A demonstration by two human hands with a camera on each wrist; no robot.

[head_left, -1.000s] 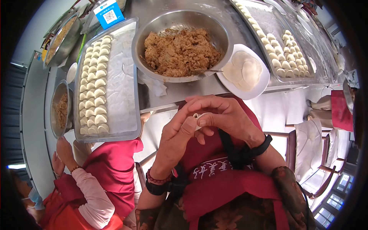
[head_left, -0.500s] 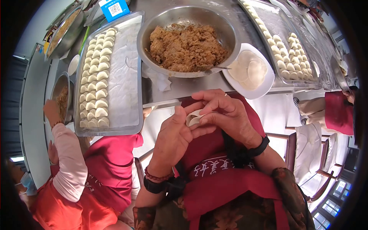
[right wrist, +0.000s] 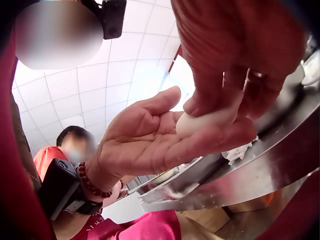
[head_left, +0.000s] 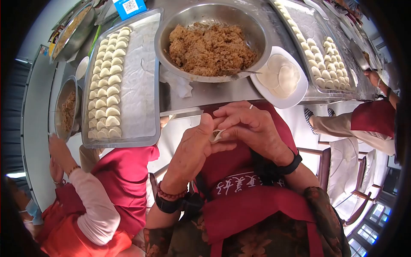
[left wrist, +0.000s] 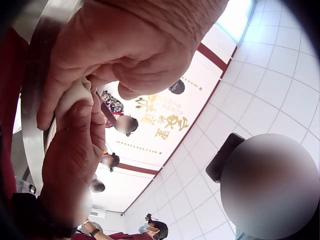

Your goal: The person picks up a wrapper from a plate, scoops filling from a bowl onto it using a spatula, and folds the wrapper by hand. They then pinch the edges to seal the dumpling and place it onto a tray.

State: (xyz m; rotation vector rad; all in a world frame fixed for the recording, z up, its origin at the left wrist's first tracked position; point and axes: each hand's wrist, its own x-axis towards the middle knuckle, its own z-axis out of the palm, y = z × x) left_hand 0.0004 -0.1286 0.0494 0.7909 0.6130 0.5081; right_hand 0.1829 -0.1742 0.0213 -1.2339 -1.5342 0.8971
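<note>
Above the red apron, in the head view, a folded white dough wrapper (head_left: 217,136) shows some brown filling at its parted edge. My left hand (head_left: 188,147) carries it on outstretched fingers, thumb raised. My right hand (head_left: 257,132) pinches its edge between thumb and fingertips. In the right wrist view the wrapper (right wrist: 205,122) lies along the nearly straight fingers of my left hand (right wrist: 142,140), with my right hand (right wrist: 240,50) over it. The left wrist view shows my right thumb against the dough (left wrist: 75,97).
Beyond my hands stand a steel bowl (head_left: 160,43) of brown filling, with a utensil in it, and a plate of round wrappers (head_left: 280,77). Trays of dumplings flank them, left (head_left: 139,85) and right (head_left: 306,32). Another person (head_left: 100,205) is at the left.
The wrapper looks more folded than half a second ago, with my hands still together around it. The neighbour's hand has moved down from the small bowl. At the right, another person has come further into view.
</note>
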